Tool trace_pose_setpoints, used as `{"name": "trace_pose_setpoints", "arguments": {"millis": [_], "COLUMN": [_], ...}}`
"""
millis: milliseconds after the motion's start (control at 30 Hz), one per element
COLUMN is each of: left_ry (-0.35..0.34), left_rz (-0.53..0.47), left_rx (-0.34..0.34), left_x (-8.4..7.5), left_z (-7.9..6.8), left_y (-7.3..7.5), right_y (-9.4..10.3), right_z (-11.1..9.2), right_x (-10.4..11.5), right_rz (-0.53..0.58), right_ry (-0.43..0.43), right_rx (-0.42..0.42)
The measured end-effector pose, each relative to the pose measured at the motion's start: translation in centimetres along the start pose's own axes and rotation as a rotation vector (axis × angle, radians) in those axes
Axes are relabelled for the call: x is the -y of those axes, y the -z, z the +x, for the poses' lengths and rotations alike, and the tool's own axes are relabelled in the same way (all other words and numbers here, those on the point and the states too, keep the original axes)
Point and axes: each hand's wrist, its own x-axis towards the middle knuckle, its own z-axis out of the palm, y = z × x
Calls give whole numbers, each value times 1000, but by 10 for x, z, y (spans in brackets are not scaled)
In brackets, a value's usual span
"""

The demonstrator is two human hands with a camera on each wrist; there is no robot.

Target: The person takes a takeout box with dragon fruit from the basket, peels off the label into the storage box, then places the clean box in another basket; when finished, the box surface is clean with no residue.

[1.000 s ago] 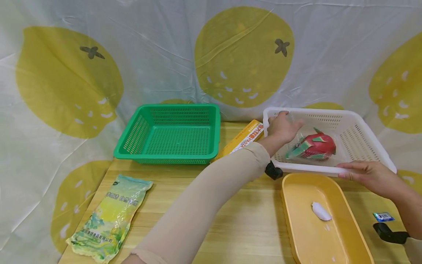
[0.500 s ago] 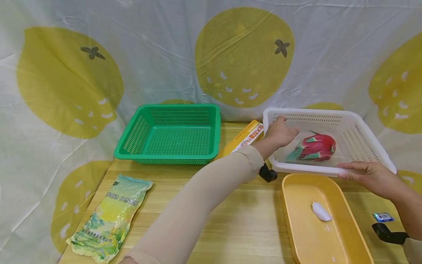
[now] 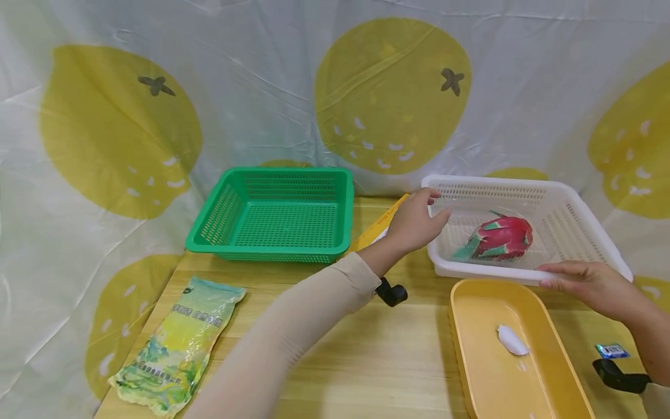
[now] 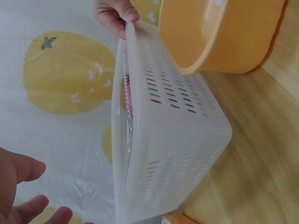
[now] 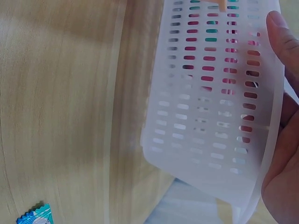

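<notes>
A white slotted basket (image 3: 570,233) stands at the back right. In it lies a red dragon fruit (image 3: 503,237) with green scales, covered by clear plastic. My right hand (image 3: 591,285) grips the basket's front rim; in the right wrist view the thumb (image 5: 282,42) bends over that rim. My left hand (image 3: 419,221) is raised beside the basket's left end, fingers spread and holding nothing. In the left wrist view its fingers (image 4: 30,205) hang apart from the basket wall. Behind the left hand, a yellow pasta box (image 3: 377,228) is partly hidden.
A green basket (image 3: 285,250) stands at the back left. A yellow-green printed packet (image 3: 173,343) lies front left. The orange tray (image 3: 473,372) in front of the white basket holds a white scrap (image 3: 512,340). A small blue wrapper (image 3: 612,351) lies to its right.
My left hand has drawn back leftward out of the white basket, leaving the dragon fruit and its plastic inside. My right hand stays on the rim.
</notes>
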Motion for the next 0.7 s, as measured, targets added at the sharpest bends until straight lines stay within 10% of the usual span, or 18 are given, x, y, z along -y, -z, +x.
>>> {"name": "trace_pose_setpoints", "arguments": {"millis": [700], "left_ry": [-23], "left_rz": [-136], "left_rx": [-127], "left_x": [95], "left_z": [-120], "left_y": [34], "right_y": [3], "right_z": [2], "right_x": [0], "right_rz": [-56], "right_ry": [-62], "right_rx": [6]}}
